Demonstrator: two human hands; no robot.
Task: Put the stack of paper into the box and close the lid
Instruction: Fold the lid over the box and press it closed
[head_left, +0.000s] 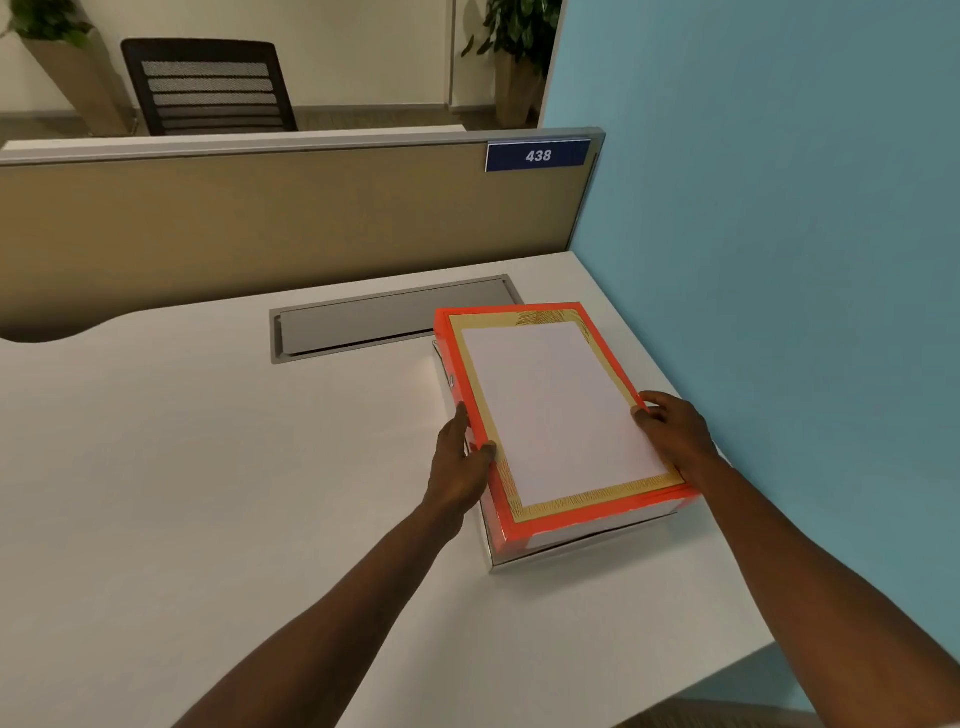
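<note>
- Your left hand (460, 465) grips the left edge of the orange lid (563, 525), thumb on top and fingers down the side.
- Your right hand (675, 434) holds the lid's right edge, fingers curled over it.
- The lid sits on the box (582, 548) but not fully down; a gap shows at the near end.
- The box rests on the white desk (208, 467), beside the blue wall (779, 208).
- You cannot see the paper stack.
</note>
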